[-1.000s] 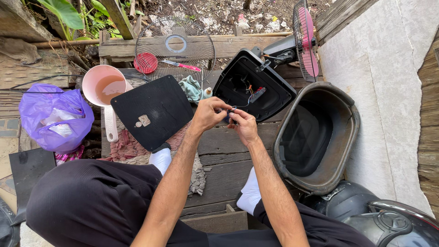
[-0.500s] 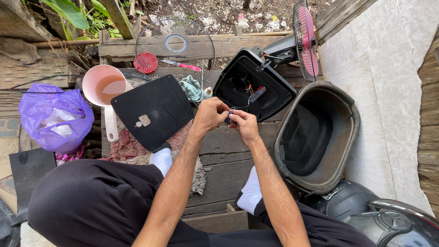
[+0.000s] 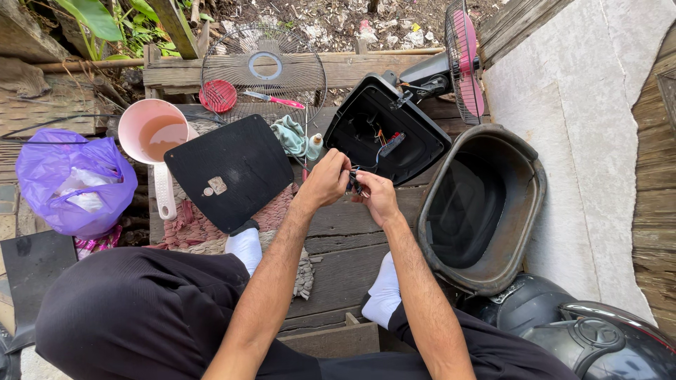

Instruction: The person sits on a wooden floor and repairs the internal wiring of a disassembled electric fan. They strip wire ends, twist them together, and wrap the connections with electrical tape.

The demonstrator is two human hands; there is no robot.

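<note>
A small dark part (image 3: 354,181) with wires sat pinched between both hands above the wooden planks (image 3: 338,260). The left hand (image 3: 325,179) and right hand (image 3: 377,195) each had a clenched grip on it. Just beyond lay an open black housing (image 3: 386,130), a black panel (image 3: 229,169) to the left, a dark tub (image 3: 479,207) to the right.

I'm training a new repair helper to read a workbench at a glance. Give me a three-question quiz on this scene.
1. True or false: both hands meet on one small dark part.
2. What colour is the plastic bag? A green B purple C white
3. Fill in: the pink scoop holds brownish ____.

Key:
1. True: left hand and right hand pinch the small dark part.
2. B: purple bag.
3. Liquid, in the pink scoop.
</note>
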